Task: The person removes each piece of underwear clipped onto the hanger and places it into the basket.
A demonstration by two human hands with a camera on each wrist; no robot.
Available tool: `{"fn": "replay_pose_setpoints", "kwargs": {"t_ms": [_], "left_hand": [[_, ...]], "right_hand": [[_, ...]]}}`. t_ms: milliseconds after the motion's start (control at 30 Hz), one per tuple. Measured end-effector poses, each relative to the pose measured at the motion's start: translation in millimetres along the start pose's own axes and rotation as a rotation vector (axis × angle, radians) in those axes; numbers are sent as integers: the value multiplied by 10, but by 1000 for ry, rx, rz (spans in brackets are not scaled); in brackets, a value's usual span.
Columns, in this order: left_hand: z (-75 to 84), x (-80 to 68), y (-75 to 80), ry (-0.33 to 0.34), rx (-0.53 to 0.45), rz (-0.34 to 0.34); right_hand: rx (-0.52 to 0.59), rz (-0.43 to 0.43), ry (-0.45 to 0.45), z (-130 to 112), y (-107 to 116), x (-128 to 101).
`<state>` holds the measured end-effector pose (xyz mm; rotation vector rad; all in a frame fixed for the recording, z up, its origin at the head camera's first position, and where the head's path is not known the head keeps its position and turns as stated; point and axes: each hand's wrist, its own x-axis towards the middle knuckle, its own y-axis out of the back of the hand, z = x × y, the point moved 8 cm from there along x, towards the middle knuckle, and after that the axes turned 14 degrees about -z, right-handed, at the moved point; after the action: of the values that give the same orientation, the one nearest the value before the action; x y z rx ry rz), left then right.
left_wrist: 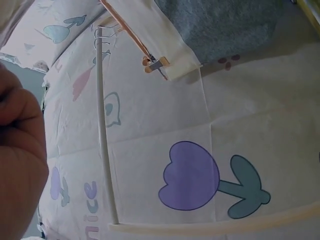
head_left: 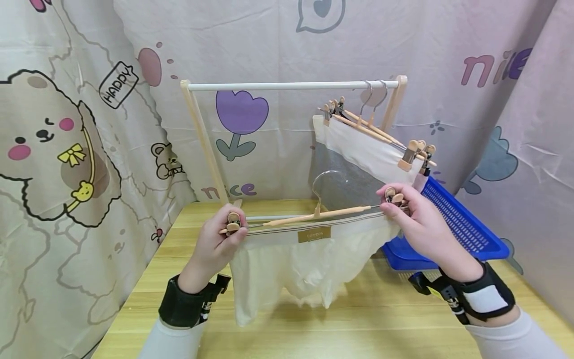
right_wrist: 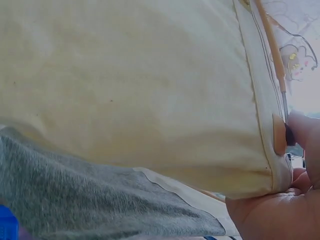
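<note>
Cream shorts (head_left: 305, 264) with a brown label at the waistband hang from a wooden clip hanger (head_left: 341, 212) held above the table. My left hand (head_left: 217, 237) grips the clip (head_left: 233, 223) at the hanger's left end. At the other end my right hand (head_left: 419, 224) pinches the right clip (head_left: 394, 197) between thumb and fingers. In the right wrist view a clip pad (right_wrist: 279, 134) lies against the waistband beside the right hand (right_wrist: 290, 200). The left wrist view shows only part of the left hand (left_wrist: 20, 155); its clip is out of sight there.
Behind stands a rack with a white rail (head_left: 287, 86) and wooden posts. On its right end, grey-and-white garments (head_left: 345, 159) hang from two clip hangers (head_left: 367, 127). A blue basket (head_left: 466, 224) stands at the right of the wooden table (head_left: 179, 294). Patterned curtains surround it.
</note>
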<state>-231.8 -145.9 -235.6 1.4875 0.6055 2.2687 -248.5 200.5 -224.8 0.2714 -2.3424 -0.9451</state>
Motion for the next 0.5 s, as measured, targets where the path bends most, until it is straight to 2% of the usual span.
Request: {"fn": "replay_pose_setpoints", "kwargs": {"t_ms": [167,367,500], "left_hand": [[-75,-17,6,50,-55,-8],[-120,-26,42,98,-65,0],[-149,-43,63,155,-61,9]], "right_hand": [[25,17,-1,34,-22,-10],[54,14,10,57,-74,-14],[82,30,17,53,-98,-21]]}}
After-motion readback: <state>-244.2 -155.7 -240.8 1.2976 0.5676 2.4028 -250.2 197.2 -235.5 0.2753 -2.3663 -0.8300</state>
